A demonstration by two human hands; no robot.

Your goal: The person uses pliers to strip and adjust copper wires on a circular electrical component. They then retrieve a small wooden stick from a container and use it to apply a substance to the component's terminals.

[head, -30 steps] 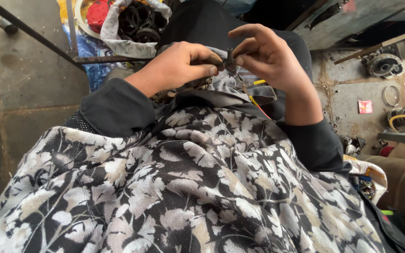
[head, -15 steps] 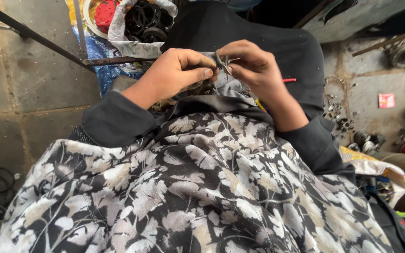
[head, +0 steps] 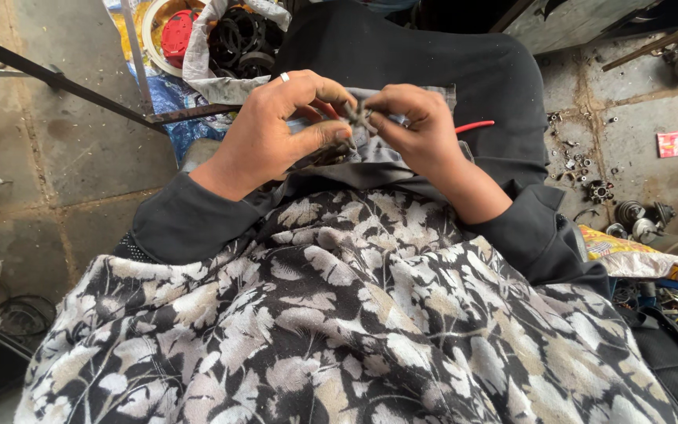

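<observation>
My left hand (head: 276, 133) and right hand (head: 417, 126) pinch a small dark metal part (head: 357, 118) together over my lap. Red wire (head: 474, 126) just beside right hand. Bag of black rings (head: 237, 39) beyond.

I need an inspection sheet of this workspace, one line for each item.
Surface: grey cloth on the lap, over a concrete floor.
Job's things: small dark metal part pinched between both hands.
Clutter: bag of black rings, red lid, loose metal bits.
Grippers: left hand and right hand both closed on the part.
Cables: red wire by the right hand.
Surroundings: metal bar, red card.
</observation>
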